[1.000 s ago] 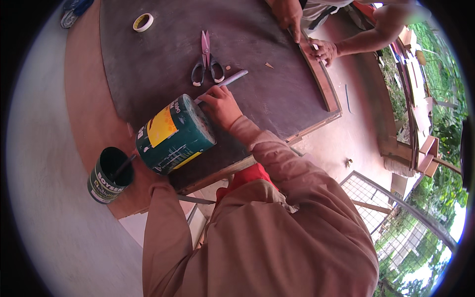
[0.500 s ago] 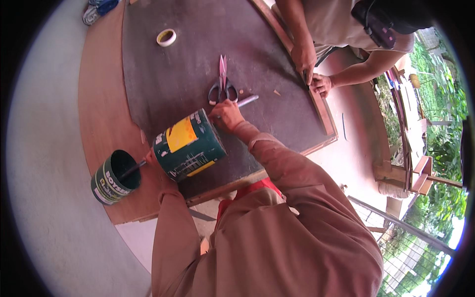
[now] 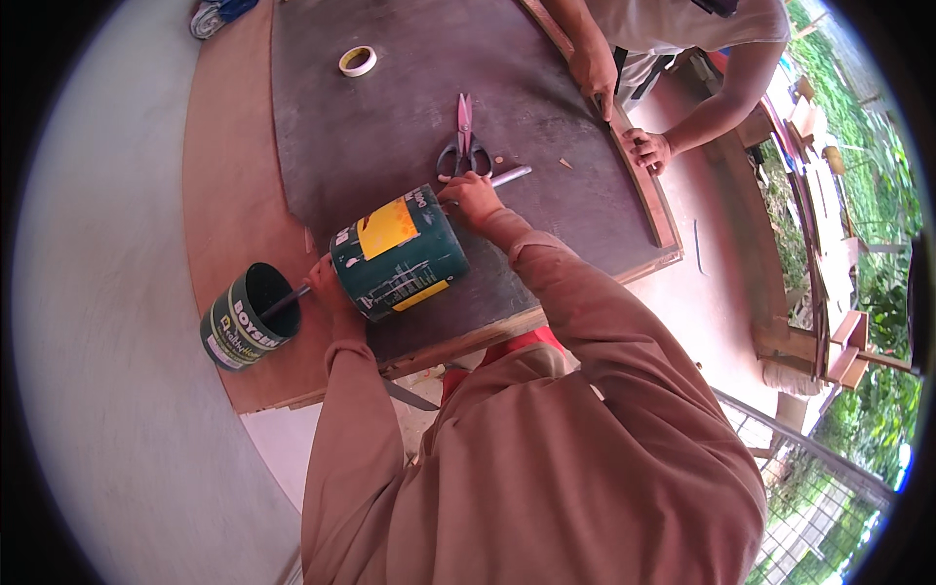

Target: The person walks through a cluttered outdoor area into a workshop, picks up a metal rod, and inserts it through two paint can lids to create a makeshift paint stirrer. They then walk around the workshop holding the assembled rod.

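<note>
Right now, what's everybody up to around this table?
Someone in a brown top is at a table, with a large green can between their hands. Their left hand is at a dark rod that reaches into a small green can; their right hand is at a pale rod, near the scissors. Another person's hands are on a wooden strip along the table's edge.

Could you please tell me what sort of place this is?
It looks like an open-sided workshop, perhaps for woodwork. On the broad worktable, scissors lie near a dark green can; a co-worker's hand touches a wooden strip at the table's edge; and greenery shows to the right.
</note>
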A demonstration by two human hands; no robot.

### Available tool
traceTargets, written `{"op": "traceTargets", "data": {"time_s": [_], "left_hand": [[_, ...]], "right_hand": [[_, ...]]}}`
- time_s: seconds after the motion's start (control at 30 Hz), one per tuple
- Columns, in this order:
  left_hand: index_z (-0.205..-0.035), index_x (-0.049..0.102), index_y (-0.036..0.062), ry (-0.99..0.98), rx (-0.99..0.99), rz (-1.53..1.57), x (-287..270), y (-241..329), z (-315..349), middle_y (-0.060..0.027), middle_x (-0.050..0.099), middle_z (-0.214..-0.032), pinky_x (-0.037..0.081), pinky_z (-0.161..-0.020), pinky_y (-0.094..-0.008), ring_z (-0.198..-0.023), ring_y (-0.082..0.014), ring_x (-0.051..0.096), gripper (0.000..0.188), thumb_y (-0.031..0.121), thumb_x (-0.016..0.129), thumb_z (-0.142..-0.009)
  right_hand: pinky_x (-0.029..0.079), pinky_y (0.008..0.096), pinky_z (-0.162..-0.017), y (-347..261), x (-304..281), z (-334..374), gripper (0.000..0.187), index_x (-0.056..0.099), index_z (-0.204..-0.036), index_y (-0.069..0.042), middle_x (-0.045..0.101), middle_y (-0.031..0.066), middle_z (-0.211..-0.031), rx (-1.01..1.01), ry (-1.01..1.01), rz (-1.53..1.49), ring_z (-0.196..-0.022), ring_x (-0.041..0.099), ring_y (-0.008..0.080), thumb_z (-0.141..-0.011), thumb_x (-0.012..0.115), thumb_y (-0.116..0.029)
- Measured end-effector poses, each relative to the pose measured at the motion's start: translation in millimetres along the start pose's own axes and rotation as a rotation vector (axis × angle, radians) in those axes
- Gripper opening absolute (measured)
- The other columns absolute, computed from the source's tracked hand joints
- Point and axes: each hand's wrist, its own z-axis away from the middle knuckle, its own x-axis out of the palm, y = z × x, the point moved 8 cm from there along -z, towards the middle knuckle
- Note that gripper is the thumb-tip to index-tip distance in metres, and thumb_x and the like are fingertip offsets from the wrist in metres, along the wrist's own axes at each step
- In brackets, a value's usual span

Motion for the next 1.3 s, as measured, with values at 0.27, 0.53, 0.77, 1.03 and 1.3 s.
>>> {"op": "traceTargets", "data": {"time_s": [0.27,0.53,0.77,1.03,1.3], "left_hand": [[-0.116,0.075,0.0077,0.149,0.060,0.353,-85,38,14,-0.0114,0.071,-0.118,0.048,-0.105,-0.0468,-0.115,-0.0364,0.064,0.028,0.005,0.073,-0.088],[-0.110,0.075,0.0064,0.323,-0.281,0.297,-156,43,145,-0.0134,0.071,-0.107,0.052,-0.093,-0.0471,-0.103,-0.0361,0.065,0.020,-0.001,0.070,-0.091],[-0.098,0.075,0.0056,0.294,-0.281,0.474,-162,75,236,-0.0114,0.068,-0.101,0.053,-0.089,-0.0454,-0.099,-0.0341,0.066,0.014,-0.003,0.069,-0.090],[-0.102,0.074,0.0060,-0.159,-0.094,0.835,-112,117,295,-0.0119,0.068,-0.098,0.056,-0.083,-0.0435,-0.094,-0.0342,0.068,0.014,0.001,0.069,-0.090],[-0.119,0.075,0.0082,-0.798,0.072,0.850,-86,196,311,-0.0100,0.072,-0.106,0.062,-0.077,-0.0353,-0.089,-0.0248,0.074,0.026,0.018,0.079,-0.095]], "right_hand": [[0.055,0.0515,-0.089,3,-64,43,0.026,0.078,-0.106,-0.012,0.072,0.0143,-0.102,0.008,0.323,-0.232,-0.101,0.066,0.0419,-0.081,0.078,-0.004],[0.054,0.0432,-0.081,4,-103,181,0.010,0.076,-0.100,-0.008,0.070,0.0108,-0.091,0.331,0.324,-0.183,-0.088,0.067,0.0320,-0.091,0.077,-0.007],[0.054,0.0379,-0.068,-34,-112,303,0.014,0.072,-0.089,-0.003,0.070,0.0093,-0.081,0.478,0.253,-0.189,-0.070,0.065,0.0228,-0.091,0.083,-0.013],[0.058,0.0442,-0.085,37,-45,509,0.027,0.077,-0.099,-0.008,0.078,0.0160,-0.098,0.754,-0.444,-0.083,-0.096,0.076,0.0355,-0.095,0.072,-0.033],[0.061,0.0380,-0.084,99,12,680,0.043,0.082,-0.107,-0.003,0.081,0.0147,-0.099,1.138,-0.372,-0.340,-0.090,0.078,0.0242,-0.091,0.078,-0.043]]}}
